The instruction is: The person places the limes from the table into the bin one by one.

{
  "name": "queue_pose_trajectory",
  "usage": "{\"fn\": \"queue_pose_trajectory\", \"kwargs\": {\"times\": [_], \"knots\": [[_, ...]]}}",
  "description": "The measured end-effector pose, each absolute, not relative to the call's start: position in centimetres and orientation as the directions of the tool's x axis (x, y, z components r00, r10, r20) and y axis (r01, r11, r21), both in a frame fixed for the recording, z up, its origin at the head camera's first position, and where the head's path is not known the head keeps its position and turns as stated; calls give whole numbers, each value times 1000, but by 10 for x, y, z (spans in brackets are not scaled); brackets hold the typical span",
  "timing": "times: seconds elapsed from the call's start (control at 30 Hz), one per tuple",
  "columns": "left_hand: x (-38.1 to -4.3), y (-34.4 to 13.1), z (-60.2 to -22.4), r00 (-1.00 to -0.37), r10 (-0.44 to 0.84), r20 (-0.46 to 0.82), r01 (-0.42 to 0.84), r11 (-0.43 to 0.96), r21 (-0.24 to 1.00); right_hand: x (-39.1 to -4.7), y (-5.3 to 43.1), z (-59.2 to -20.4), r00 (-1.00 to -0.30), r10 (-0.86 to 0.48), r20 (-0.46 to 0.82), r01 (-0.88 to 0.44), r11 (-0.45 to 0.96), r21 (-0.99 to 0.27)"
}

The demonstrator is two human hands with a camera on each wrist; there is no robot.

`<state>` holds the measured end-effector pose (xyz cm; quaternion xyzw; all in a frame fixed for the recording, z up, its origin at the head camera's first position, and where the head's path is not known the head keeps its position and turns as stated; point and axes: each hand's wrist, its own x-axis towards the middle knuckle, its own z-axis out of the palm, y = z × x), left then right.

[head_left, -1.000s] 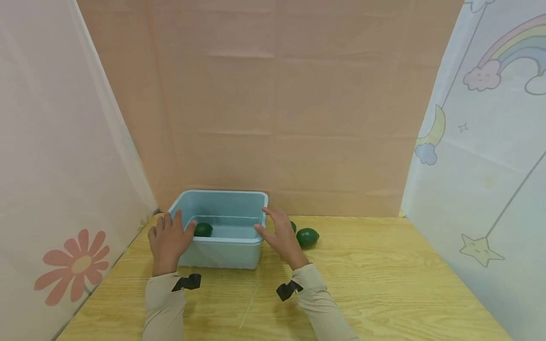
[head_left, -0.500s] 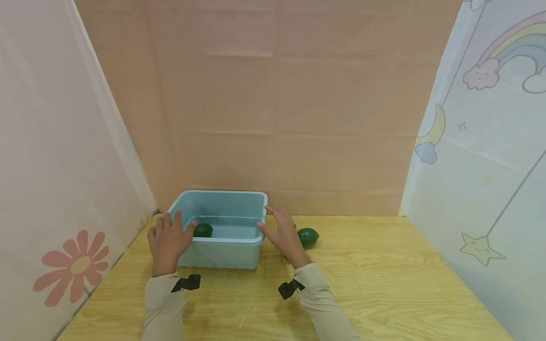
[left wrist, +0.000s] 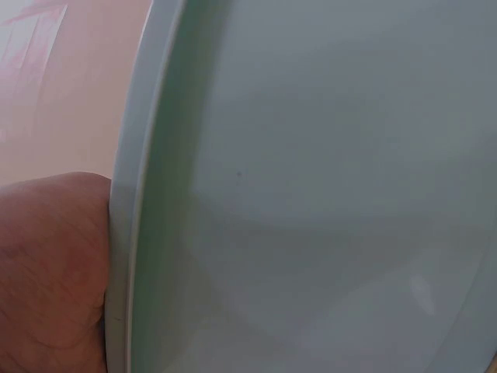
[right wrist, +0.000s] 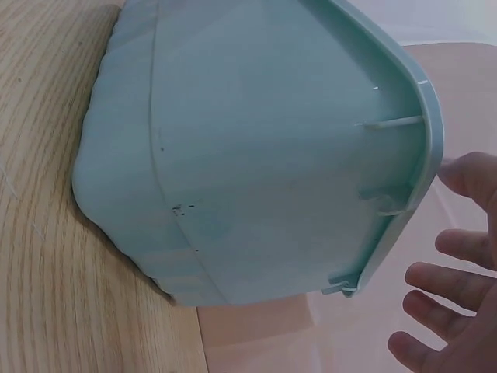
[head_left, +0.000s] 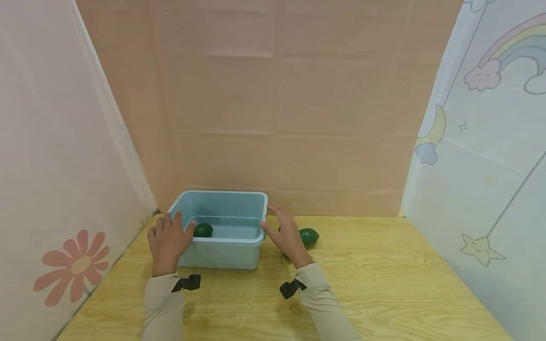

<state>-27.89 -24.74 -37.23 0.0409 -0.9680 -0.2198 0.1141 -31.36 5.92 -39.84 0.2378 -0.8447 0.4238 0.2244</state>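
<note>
A light blue plastic bin (head_left: pixel 218 255) stands at the left of the table, with a dark green fruit (head_left: pixel 203 230) inside, shaped like a lime or small avocado. My left hand (head_left: pixel 169 242) rests at the bin's left front corner, fingers spread over the rim. In the left wrist view, part of that hand (left wrist: pixel 50 272) lies against the rim. My right hand (head_left: pixel 290 239) is beside the right rim, fingers apart; its thumb tip meets or nearly meets the edge. Another green fruit (head_left: pixel 309 237) lies just right of this hand, which partly hides more dark green behind it.
The wood-patterned table (head_left: pixel 384 284) extends to the right and front of the bin. A tan backdrop (head_left: pixel 332 142) stands behind it. Printed sheets (head_left: pixel 477 189) hang at both sides.
My right hand has shifted slightly right, away from the bin's rim, and covers more of the fruit beside it. The left hand and the bin stay where they were.
</note>
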Motion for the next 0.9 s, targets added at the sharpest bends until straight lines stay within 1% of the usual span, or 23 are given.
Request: {"fn": "queue_pose_trajectory", "kwargs": {"times": [0.3,0.9], "knots": [[-279,-246,-372,-976,-126,179,-36,900,434,-315,64,-400,-779,-189,597,-591,539,-601],[-277,-247,-369,-975,-134,179,-43,898,438,-317,70,-401,-807,-173,565,-557,540,-631]]}}
